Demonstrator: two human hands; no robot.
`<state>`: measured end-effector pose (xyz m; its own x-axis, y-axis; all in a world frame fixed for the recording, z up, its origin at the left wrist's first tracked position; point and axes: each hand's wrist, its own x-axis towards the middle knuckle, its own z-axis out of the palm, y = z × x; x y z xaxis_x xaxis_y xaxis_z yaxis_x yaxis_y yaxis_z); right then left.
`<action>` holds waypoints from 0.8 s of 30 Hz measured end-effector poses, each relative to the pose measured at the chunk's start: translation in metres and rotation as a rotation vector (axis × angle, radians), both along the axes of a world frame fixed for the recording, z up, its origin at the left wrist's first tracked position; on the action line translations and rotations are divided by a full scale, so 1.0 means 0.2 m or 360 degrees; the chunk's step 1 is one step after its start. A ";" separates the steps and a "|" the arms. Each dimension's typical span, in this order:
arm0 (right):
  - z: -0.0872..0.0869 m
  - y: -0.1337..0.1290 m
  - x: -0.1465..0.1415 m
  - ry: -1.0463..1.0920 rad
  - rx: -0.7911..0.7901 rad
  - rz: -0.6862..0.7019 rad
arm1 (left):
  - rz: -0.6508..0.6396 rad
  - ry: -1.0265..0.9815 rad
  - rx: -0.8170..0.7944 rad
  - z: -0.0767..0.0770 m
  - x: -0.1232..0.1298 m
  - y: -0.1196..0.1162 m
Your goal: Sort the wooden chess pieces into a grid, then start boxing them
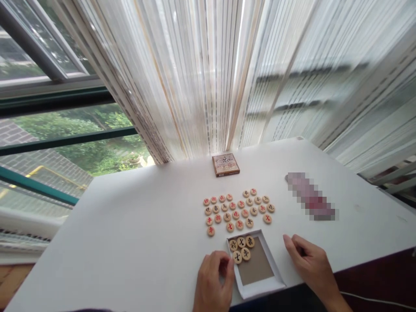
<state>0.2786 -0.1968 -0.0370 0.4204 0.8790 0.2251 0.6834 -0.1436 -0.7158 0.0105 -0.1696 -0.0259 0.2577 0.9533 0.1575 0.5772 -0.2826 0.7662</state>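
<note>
My left hand [213,281] rests with curled fingers at the left wall of a shallow white box [272,264]. Its thumb and index tips come close to that wall; whether they touch it I cannot tell. Inside the box several round wooden Chinese chess pieces [241,242] with black characters lie in the far left corner, on a brown bottom. To the right of the box, my right hand [308,260] lies loosely closed on the table, thumb pointing forward, apart from everything. Beyond the box, more chess pieces [235,215], red and black, are spread face up in loose rows.
The white table [146,229] stands against striped curtains [201,78]. Toward its back lies a small flat printed box [225,165]. A blurred-out pinkish object [310,197] is on the right. At the left is a window [65,130] with greenery outside.
</note>
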 end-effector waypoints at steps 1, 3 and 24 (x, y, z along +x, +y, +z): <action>0.00 0.00 0.00 -0.0003 -0.0008 0.0010 | 0.0019 -0.0008 -0.0010 0.00 0.00 0.00; 0.01 0.00 -0.01 0.0004 -0.0032 0.0054 | 0.0067 -0.0036 -0.0021 -0.01 0.00 0.00; 0.04 0.01 0.01 0.0523 -0.0022 0.0305 | 0.0212 -0.0256 -0.0149 0.06 -0.01 0.01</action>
<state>0.2815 -0.1946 -0.0291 0.2961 0.9506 0.0931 0.4332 -0.0468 -0.9001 0.0086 -0.1683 -0.0149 0.1074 0.9896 0.0954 0.4727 -0.1353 0.8708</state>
